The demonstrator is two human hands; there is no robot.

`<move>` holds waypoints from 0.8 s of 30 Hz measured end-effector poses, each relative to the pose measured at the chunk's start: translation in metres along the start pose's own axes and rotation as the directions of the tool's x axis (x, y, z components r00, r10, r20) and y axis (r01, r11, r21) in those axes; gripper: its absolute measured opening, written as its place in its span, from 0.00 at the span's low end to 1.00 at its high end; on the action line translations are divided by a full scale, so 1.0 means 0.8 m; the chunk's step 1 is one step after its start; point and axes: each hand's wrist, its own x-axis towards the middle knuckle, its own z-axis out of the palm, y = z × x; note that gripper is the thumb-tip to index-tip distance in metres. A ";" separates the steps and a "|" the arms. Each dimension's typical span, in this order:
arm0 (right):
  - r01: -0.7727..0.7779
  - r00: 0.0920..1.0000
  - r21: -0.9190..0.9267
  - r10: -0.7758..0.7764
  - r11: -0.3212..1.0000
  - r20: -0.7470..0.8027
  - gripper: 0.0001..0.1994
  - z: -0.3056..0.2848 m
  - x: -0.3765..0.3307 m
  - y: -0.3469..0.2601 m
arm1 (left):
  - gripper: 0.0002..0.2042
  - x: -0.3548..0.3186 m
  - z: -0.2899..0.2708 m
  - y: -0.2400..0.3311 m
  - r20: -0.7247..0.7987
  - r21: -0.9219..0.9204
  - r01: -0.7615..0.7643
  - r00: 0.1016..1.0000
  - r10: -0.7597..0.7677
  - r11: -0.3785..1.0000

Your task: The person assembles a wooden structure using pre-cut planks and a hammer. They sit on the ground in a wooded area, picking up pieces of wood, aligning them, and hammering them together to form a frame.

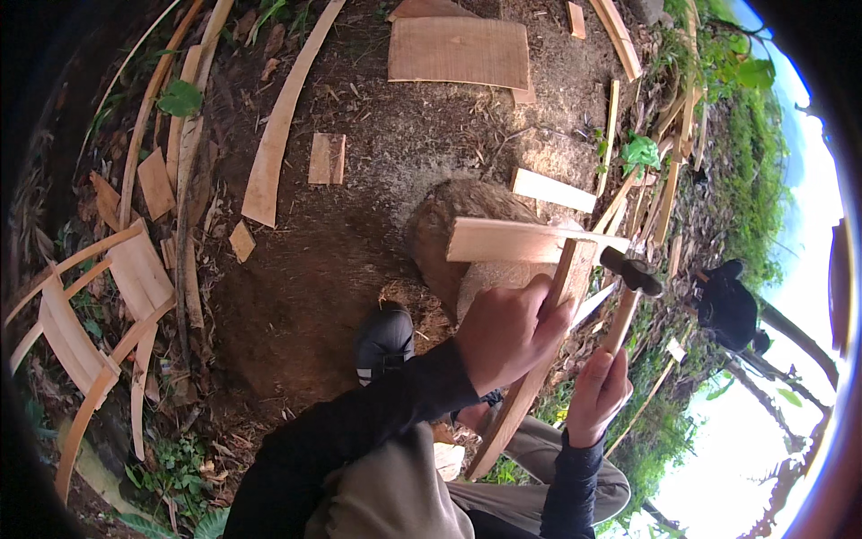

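My left hand [505,334] is closed around a long wooden slat [519,409], which slants from near my knees up toward a log block [440,229]. Across the slat's upper end lies a flat, pale board [507,241], apparently touching it; how the two are joined I cannot make out. In my right hand [599,395] is a hammer [621,319], gripped by its wooden handle. Its dark head [631,272] is beside the place where board and slat meet. Any nail there is too small to see.
On the dirt ahead lie a wide board [458,51], a small block [328,159] and a curved plank [285,117]. A slatted wooden frame [90,332] rests at left. Long strips [673,180] and a dark bag-like object [729,305] are at right.
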 end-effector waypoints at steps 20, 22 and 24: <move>0.249 0.964 -0.241 -0.217 0.938 0.154 0.09 -0.046 0.006 -0.011 | 0.16 -0.006 0.004 -0.012 0.029 -0.034 0.072 0.997 -0.071 0.997; 0.164 0.984 -0.006 -0.164 0.987 -0.063 0.10 -0.046 -0.011 -0.002 | 0.15 -0.005 0.006 -0.010 0.021 -0.075 0.069 0.997 -0.068 0.995; 0.160 0.973 0.115 -0.136 0.980 -0.188 0.12 -0.040 -0.019 0.005 | 0.15 -0.006 0.007 -0.011 0.022 -0.062 0.063 0.998 -0.062 0.996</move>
